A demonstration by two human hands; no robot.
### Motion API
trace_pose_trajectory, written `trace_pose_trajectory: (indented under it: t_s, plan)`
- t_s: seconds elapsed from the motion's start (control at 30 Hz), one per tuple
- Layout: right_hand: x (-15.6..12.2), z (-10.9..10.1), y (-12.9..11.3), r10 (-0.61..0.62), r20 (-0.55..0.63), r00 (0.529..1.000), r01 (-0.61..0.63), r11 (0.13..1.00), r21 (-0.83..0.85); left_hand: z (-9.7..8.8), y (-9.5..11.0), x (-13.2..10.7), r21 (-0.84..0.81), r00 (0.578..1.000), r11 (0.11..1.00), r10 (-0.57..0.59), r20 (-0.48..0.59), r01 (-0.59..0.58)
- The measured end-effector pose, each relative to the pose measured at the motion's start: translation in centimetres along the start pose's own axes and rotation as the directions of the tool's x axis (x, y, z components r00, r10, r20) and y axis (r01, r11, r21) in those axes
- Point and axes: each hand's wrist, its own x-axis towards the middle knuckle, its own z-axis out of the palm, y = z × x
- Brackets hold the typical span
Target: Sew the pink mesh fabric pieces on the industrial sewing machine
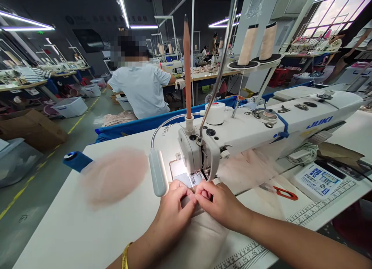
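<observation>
At the needle of the sewing machine [203, 153], on the white worktop [58, 230]: pale fabric piece [197, 230], pinched by left hand [174, 207] and right hand [217, 203], fingertips together. Probably thin, limp, light, slippery; best gripped at the edge near the presser foot.

hidden: needle behind machine head [200, 153] | blurred: pink fabric pile [114, 176] | cut off: forearms
</observation>
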Motion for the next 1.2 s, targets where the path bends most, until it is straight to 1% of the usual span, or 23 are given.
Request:
trace_pose_trajectory:
  t_s: [0.1, 0.17, 0.23, 0.3, 0.37, 0.43, 0.53, 0.63, 0.73, 0.87, 0.97, 1.07, 1.2]
  plan:
    - [0.4, 0.2, 0.0, 0.004, 0.014, 1.0, -0.002, 0.99, -0.141, 0.5, -0.6, 0.2, 0.203, 0.998, 0.978, 0.055, -0.03, -0.047]
    - [0.7, 0.3, 0.1, 0.008, 0.015, 1.0, -0.004, 0.978, -0.209, 0.6, -0.9, 0.2, 0.299, 0.986, 0.948, 0.141, -0.088, -0.108]
    - [0.8, 0.4, 0.2, 0.018, 0.005, 1.0, -0.017, 0.971, -0.238, 0.7, -1.0, 0.1, 0.393, 0.949, 0.892, 0.291, -0.124, -0.222]
    - [0.9, 0.5, 0.4, 0.028, -0.019, 0.999, -0.032, 0.971, -0.236, 0.8, -1.1, 0.0, 0.481, 0.891, 0.797, 0.449, -0.068, -0.365]
    - [0.8, 0.5, 0.6, 0.028, -0.035, 0.999, -0.035, 0.976, -0.217, 0.8, -1.3, -0.1, 0.532, 0.844, 0.711, 0.537, 0.014, -0.461]
    - [0.7, 0.5, 0.9, 0.006, -0.039, 0.999, -0.014, 0.98, -0.197, 0.8, -1.5, -0.2, 0.536, 0.827, 0.684, 0.559, 0.049, -0.495]
    - [0.6, 0.3, 1.5, -0.088, -0.03, 0.996, 0.08, 0.975, -0.205, 0.6, -1.7, -0.1, 0.486, 0.824, 0.711, 0.565, 0.034, -0.508]
    - [0.3, -0.1, 2.0, -0.2, 0.006, 0.98, 0.196, 0.953, -0.232, 0.4, -1.8, 0.0, 0.437, 0.816, 0.729, 0.578, 0.017, -0.526]
    - [0.2, -0.4, 2.3, -0.263, 0.019, 0.965, 0.259, 0.933, -0.249, 0.1, -1.8, 0.0, 0.423, 0.811, 0.73, 0.585, 0.021, -0.537]
    - [0.1, -0.5, 2.5, -0.312, -0.043, 0.949, 0.287, 0.912, -0.293, -0.4, -2.0, 0.1, 0.429, 0.813, 0.722, 0.58, 0.052, -0.543]
    - [0.1, -0.4, 2.7, -0.339, -0.078, 0.938, 0.298, 0.898, -0.324, -0.7, -2.0, 0.3, 0.436, 0.8, 0.704, 0.597, 0.064, -0.561]
    - [0.1, -0.4, 2.8, -0.355, -0.086, 0.931, 0.299, 0.876, -0.38, -0.9, -1.8, 0.7, 0.443, 0.787, 0.687, 0.613, 0.073, -0.576]
    - [0.3, -0.5, 2.9, -0.354, -0.081, 0.932, 0.28, 0.843, -0.46, -1.1, -1.7, 0.9, 0.443, 0.786, 0.685, 0.614, 0.078, -0.579]
